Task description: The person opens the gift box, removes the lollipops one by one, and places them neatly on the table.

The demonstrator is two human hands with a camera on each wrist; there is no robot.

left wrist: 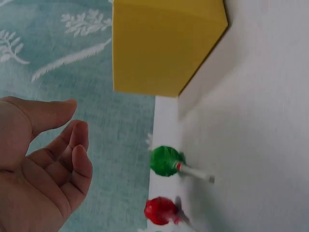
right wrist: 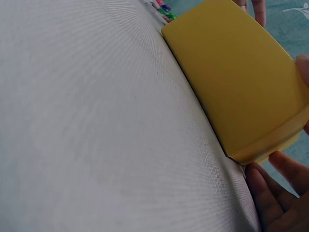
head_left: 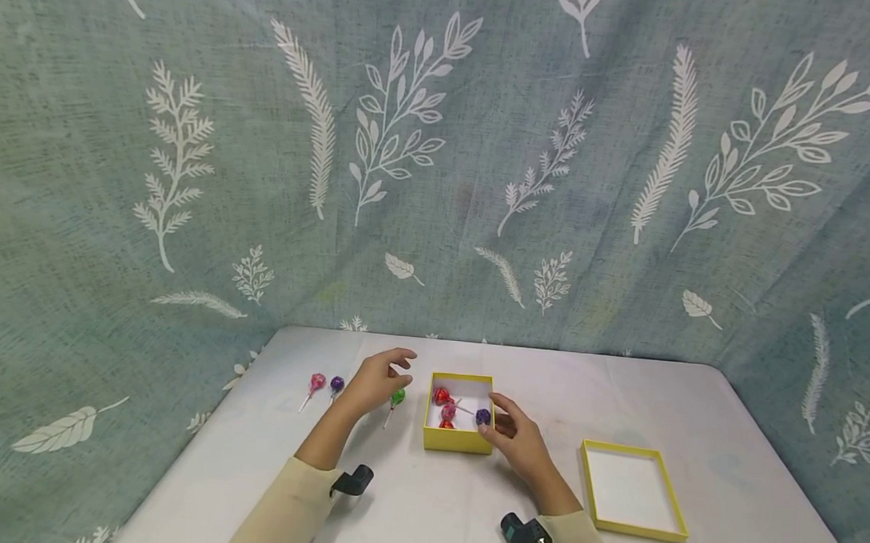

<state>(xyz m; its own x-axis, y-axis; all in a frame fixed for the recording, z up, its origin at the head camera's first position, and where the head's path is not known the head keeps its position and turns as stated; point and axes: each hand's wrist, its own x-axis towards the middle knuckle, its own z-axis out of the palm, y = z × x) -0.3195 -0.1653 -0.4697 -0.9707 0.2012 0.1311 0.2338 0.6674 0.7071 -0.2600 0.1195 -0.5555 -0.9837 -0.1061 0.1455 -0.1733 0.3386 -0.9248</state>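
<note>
A yellow open box (head_left: 458, 440) with a white inside stands on the table. Several wrapped lollipops lie in it, among them a red lollipop (head_left: 441, 395) and a purple lollipop (head_left: 483, 416). My right hand (head_left: 521, 444) holds the box at its near right corner, thumb at the front rim and fingers along the right wall. To the left of the box, my left hand (head_left: 379, 379) hovers with loosely bent fingers and nothing in them. Below it lie a green lollipop (left wrist: 165, 161) and a red lollipop (left wrist: 161, 210); the forearm hides the red one in the head view.
Farther left on the white table lie a pink lollipop (head_left: 318, 381) and a second purple lollipop (head_left: 337, 383). A yellow-rimmed box lid (head_left: 632, 488) rests inside-up at the right. Behind the table hangs a green leaf-patterned cloth (head_left: 438, 184).
</note>
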